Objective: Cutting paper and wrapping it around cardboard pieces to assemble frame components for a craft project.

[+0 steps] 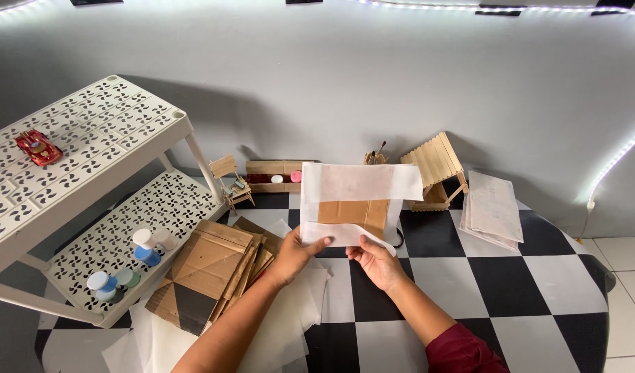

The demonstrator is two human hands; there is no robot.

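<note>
Two hands raise a cardboard piece (pixel 354 213) wrapped in white paper (pixel 359 183) above the checkered table (pixel 511 276). Left hand (pixel 297 254) pinches the paper's lower left edge, fingers closed on it. Right hand (pixel 376 262) grips the lower fold, thumb on top. Cardboard stack (pixel 210 273) lies left of the hands.
</note>
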